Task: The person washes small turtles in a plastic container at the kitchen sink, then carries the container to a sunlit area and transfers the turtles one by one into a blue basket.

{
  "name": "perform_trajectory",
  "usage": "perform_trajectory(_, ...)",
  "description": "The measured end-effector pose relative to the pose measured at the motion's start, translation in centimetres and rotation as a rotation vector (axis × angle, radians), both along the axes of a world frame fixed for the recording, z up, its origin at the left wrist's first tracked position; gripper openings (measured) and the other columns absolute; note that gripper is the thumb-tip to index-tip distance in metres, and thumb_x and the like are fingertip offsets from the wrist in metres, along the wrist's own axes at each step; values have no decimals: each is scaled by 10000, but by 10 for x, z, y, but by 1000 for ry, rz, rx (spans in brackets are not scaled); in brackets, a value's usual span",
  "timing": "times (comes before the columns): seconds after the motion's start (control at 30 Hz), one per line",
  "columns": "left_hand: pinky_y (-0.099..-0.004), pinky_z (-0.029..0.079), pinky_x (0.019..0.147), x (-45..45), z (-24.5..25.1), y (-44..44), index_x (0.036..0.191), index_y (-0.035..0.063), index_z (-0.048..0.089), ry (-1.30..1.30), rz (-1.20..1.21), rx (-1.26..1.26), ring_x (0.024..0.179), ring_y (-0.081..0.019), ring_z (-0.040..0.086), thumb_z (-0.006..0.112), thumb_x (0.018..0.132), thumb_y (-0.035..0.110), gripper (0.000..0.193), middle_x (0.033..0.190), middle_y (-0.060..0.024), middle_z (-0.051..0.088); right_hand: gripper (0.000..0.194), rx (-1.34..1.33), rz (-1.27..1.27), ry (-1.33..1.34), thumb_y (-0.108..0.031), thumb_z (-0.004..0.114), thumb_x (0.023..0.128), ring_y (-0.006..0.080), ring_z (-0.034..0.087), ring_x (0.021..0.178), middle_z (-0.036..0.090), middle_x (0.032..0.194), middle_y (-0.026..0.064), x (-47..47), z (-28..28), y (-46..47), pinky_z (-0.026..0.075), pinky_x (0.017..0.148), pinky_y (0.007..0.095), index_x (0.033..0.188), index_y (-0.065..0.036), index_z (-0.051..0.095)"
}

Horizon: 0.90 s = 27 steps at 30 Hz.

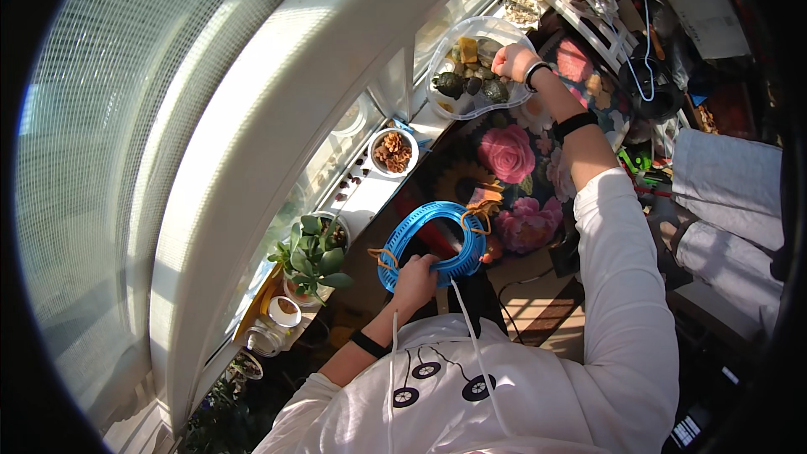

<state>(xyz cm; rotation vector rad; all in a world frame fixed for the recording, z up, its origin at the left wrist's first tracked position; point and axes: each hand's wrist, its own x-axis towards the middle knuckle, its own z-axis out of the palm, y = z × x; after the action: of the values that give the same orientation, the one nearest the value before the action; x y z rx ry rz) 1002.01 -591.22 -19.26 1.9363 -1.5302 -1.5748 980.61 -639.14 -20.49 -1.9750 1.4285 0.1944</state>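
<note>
My left hand [415, 284] grips the near rim of a blue plastic ring-shaped frame [403, 227] with orange cord ties at two sides. Over the right side of a clear plastic tub [435, 99] is my right hand [515, 63], its fingers curled; whether it holds something I cannot tell. Inside the tub lie several stones, a yellow block [468, 50] and two dark turtles, one at the left [449, 84] and one nearer the front [495, 91].
A white cup of brown cones [392, 152], a potted succulent [313, 258] and a glass jar [265, 340] line the windowsill. Flower-patterned cloth [514, 157] lies below the tub. A blue clothes hanger [648, 57] hangs at the upper right; another person's light-clothed legs [725, 252] are at the right.
</note>
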Motion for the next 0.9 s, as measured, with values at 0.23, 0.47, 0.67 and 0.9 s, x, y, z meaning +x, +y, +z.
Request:
perform_trajectory(0.23, -334, 583, 528, -1, 1, -2, 1180, -11, 649, 12, -8, 30, 597, -218, 700, 584, 910, 37, 282, 1016, -158, 622, 390, -81, 196, 240, -309, 793, 788, 276, 667, 1096, 714, 1166, 84, 27, 7, 33, 526, 929, 396, 1152, -189, 719)
perform_trajectory(0.47, -331, 581, 535, 0, 0, -4, 1183, -8, 653, -20, -18, 38, 592, -214, 699, 587, 912, 48, 284, 1000, -158, 621, 290, -353, 494, 465, -230, 751, 748, 259, 719, 989, 745, 1041, 98, 64, -5, 55, 574, 818, 377, 1008, -101, 753)
perform_trajectory(0.67, -335, 583, 545, 1, -2, -3, 1169, -5, 659, -18, -2, 28, 584, -223, 699, 587, 906, 47, 277, 986, -159, 620, 225, -361, 530, 511, -196, 712, 750, 266, 716, 983, 746, 1008, 99, 67, -4, 54, 564, 816, 384, 953, -109, 756)
perform_trajectory(0.9, -346, 586, 555, -2, 0, -5, 1159, -1, 662, -13, -3, 24, 591, -234, 701, 584, 904, 44, 271, 993, -167, 626, 260, -220, 156, 464, -200, 678, 761, 324, 700, 1019, 731, 1051, 167, 60, 20, 51, 561, 867, 410, 976, -72, 748)
